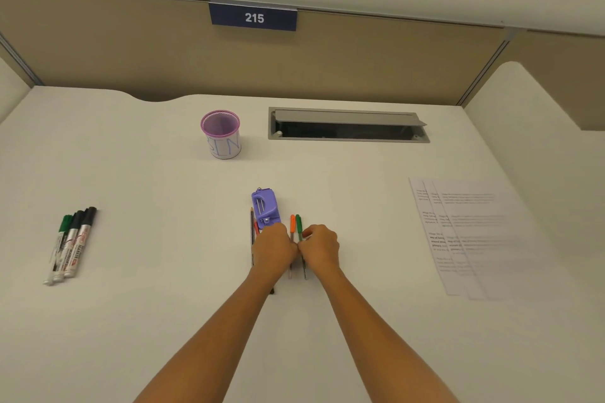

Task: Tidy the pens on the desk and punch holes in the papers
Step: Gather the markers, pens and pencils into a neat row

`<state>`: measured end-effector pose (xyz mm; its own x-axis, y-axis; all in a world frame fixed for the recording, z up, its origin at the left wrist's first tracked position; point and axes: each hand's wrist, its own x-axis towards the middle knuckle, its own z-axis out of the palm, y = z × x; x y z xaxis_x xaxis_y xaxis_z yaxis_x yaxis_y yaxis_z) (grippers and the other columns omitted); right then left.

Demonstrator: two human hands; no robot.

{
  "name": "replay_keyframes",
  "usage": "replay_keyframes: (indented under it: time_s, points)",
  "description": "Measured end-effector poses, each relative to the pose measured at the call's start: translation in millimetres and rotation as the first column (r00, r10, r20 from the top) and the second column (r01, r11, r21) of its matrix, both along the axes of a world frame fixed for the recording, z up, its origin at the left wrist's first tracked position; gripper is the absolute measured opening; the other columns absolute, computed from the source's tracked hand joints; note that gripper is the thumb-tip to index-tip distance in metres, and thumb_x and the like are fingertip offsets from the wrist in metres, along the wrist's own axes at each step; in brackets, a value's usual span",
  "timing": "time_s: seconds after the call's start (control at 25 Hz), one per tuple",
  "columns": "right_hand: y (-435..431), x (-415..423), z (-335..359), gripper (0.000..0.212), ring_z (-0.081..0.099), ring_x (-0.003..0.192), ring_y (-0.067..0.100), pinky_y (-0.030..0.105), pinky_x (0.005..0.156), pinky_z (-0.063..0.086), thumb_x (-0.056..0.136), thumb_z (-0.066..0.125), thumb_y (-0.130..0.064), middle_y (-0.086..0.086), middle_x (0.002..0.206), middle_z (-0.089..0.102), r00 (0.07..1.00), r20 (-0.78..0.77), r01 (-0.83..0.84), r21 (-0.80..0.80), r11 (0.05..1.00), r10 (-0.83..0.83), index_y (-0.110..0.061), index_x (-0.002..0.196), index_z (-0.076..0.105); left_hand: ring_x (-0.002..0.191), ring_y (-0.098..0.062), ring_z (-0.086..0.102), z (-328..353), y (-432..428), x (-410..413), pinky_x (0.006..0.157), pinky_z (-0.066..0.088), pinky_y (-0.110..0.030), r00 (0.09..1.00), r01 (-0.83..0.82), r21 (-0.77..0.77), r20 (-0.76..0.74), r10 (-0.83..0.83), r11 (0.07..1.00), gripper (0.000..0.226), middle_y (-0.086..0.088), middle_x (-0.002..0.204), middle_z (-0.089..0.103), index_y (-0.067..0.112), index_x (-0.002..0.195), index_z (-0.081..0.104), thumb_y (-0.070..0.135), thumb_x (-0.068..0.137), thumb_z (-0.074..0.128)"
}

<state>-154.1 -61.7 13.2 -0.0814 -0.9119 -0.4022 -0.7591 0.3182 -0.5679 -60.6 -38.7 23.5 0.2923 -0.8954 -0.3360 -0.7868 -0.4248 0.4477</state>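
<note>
A purple hole punch (265, 208) lies at the desk's centre. Just left of it are a dark pencil (252, 229) and a red pen (256, 228), partly under my left hand (273, 249). That hand is curled, knuckles up, right behind the punch; what its fingers hold is hidden. An orange pen (292, 223) and a green pen (299, 226) lie side by side between my hands. My right hand (320, 245) pinches the green pen's barrel. Three markers (70, 244) lie at the left. Printed papers (474, 235) are fanned out at the right.
A purple mesh pen cup (221, 134) with a white label stands at the back centre. A grey cable tray (347, 124) with its lid raised is set into the desk at the back right. Beige partition walls enclose the desk.
</note>
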Motion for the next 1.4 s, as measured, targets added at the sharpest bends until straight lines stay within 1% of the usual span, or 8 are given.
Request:
replay_keyframes:
  time_s: [0.28,0.48,0.64,0.88,1.0,1.12,1.2,1.4]
  points:
    - [-7.5,-5.2,0.9,0.027,0.069,0.097,0.034,0.044,0.09,0.056,0.078,0.06,0.0,0.016,0.102,0.075,0.987,0.161,0.012,0.102,0.995,-0.028,-0.008,0.098,0.076,0.071,-0.029,0.072,-4.0,1.3,3.9,0.075,0.06,-0.038,0.955,-0.082,0.038,-0.283,0.089,0.996,0.017,-0.015,0.08,0.076,0.001,0.082,0.074,0.011,0.081,0.06]
    - [-6.8,-6.9,5.4,0.02,0.07,0.094,0.037,0.045,0.089,0.057,0.076,0.068,-0.001,0.021,0.098,0.074,0.96,0.258,0.066,0.177,0.982,-0.111,-0.002,0.094,0.076,0.075,-0.028,0.075,-5.1,3.3,9.2,0.077,0.061,-0.039,0.854,-0.177,0.113,-0.477,0.21,0.978,0.012,-0.014,0.083,0.076,0.006,0.088,0.074,0.011,0.086,0.063]
    - [2.5,-9.6,13.9,0.024,0.071,0.093,0.039,0.046,0.089,0.058,0.076,0.073,0.001,0.026,0.102,0.072,0.865,0.472,0.04,0.274,0.961,-0.171,0.003,0.101,0.073,0.073,-0.024,0.074,-4.2,10.8,16.7,0.074,0.062,-0.042,0.766,-0.249,0.145,-0.576,0.286,0.958,0.01,-0.011,0.082,0.074,0.006,0.093,0.071,0.012,0.086,0.067]
    - [18.4,18.3,27.2,0.026,0.073,0.089,0.021,0.023,0.074,0.059,0.079,0.076,-0.013,0.006,0.097,0.077,0.778,0.628,-0.016,0.043,0.999,-0.015,-0.015,0.104,0.075,0.073,-0.016,0.075,15.9,37.9,55.2,0.077,0.061,-0.041,0.793,-0.312,-0.154,-0.585,0.168,0.937,0.007,-0.005,0.087,0.076,0.018,0.094,0.068,0.019,0.087,0.064]
    - [28.6,54.0,31.0,0.024,0.072,0.087,0.012,0.019,0.081,0.056,0.08,0.076,-0.019,-0.001,0.096,0.077,0.799,0.59,-0.073,-0.095,0.993,0.115,-0.02,0.104,0.076,0.074,-0.01,0.074,24.1,60.4,87.2,0.077,0.06,-0.041,0.779,-0.374,-0.247,-0.606,0.159,0.894,0.011,0.002,0.085,0.077,0.025,0.095,0.068,0.019,0.089,0.062]
    - [47.6,97.3,29.1,0.023,0.07,0.081,-0.004,0.004,0.073,0.049,0.081,0.074,-0.019,-0.019,0.084,0.074,0.773,0.588,-0.156,-0.185,0.97,0.237,-0.022,0.104,0.076,0.08,-0.011,0.074,27.3,86.2,122.4,0.079,0.06,-0.04,0.791,-0.444,-0.317,-0.579,0.2,0.838,0.02,0.004,0.09,0.077,0.029,0.101,0.07,0.015,0.09,0.059]
    - [60.9,122.3,21.3,0.02,0.068,0.083,-0.008,0.001,0.072,0.048,0.083,0.072,-0.019,-0.03,0.077,0.071,0.752,0.583,-0.209,-0.229,0.951,0.306,-0.022,0.103,0.076,0.085,-0.015,0.073,22.8,101.5,144.2,0.08,0.06,-0.042,0.774,-0.501,-0.322,-0.583,0.249,0.803,0.021,0.003,0.093,0.076,0.025,0.102,0.072,0.014,0.091,0.06]
    - [74.7,134.7,6.4,0.017,0.068,0.087,-0.004,0.003,0.071,0.048,0.085,0.071,-0.018,-0.021,0.086,0.073,0.742,0.592,-0.167,-0.292,0.942,0.315,-0.02,0.101,0.076,0.087,-0.009,0.073,13.3,113.0,156.6,0.079,0.061,-0.036,0.749,-0.51,-0.324,-0.622,0.227,0.796,0.023,0.01,0.095,0.075,0.023,0.106,0.074,0.012,0.091,0.059]
